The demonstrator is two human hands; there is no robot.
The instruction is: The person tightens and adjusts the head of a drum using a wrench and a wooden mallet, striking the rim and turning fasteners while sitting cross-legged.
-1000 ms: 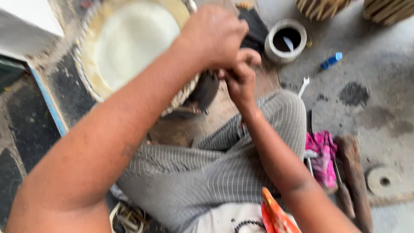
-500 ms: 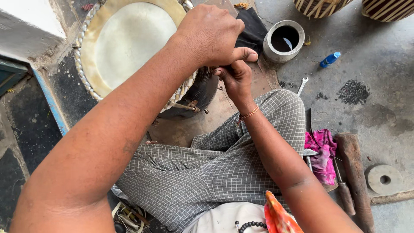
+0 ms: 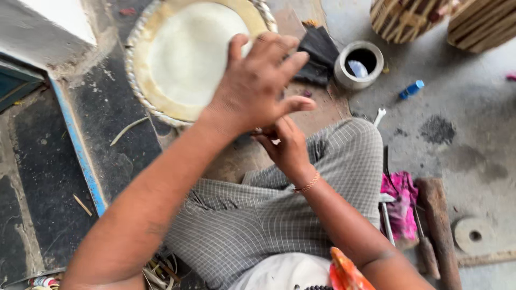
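Floor: rough grey concrete with dark stains is seen to the right; black tiles with a blue strip (image 3: 80, 156) lie to the left, and the person is seated between them.
Left hand: the left hand (image 3: 255, 88) is raised with fingers spread and loosely open; nothing can be seen gripped in it, though its underside is turned away.
Right hand: the right hand (image 3: 287, 145) sits just below, fingers curled up toward the left palm; a small pale bit shows at the fingertips, too small to be identified. Whether it is pinched cannot be told.
Drum: the round drum head with cream skin and braided rim (image 3: 188, 59) lies on the floor just beyond the hands, partly covered by the left hand.
Nearby: a folded black cloth (image 3: 320, 51) and a small grey pot with a dark opening (image 3: 359, 64) lie beside the drum; a blue cap (image 3: 411, 89) lies apart on the concrete. A pink rag (image 3: 400, 204) and a dark wooden block (image 3: 438, 225) rest by the right knee.
Risk: the small bit could be dropped among floor debris if the fingers loosen; the skin could be marked by a careless palm.
Hidden: contact between the hands, the drum's near edge and both elbows are obscured or cut off. Striped objects at top right (image 3: 408, 19) are cropped.
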